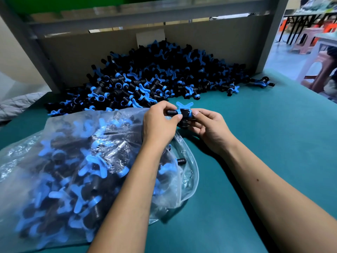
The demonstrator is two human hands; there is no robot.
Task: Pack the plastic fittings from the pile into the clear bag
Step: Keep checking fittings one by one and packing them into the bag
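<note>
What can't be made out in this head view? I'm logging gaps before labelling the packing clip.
- Held fitting: its ends are covered by the left hand and right hand; it may be more than one piece.
- Clear bag: cut off at the left and bottom edges; glare on the film blurs its contents.
- Pile: its rear is hidden by its own front.
- Stools beyond the table: blurred.

Green table, grey frame, perhaps stools.

Head-worn view, forward and down, close over green table.
</note>
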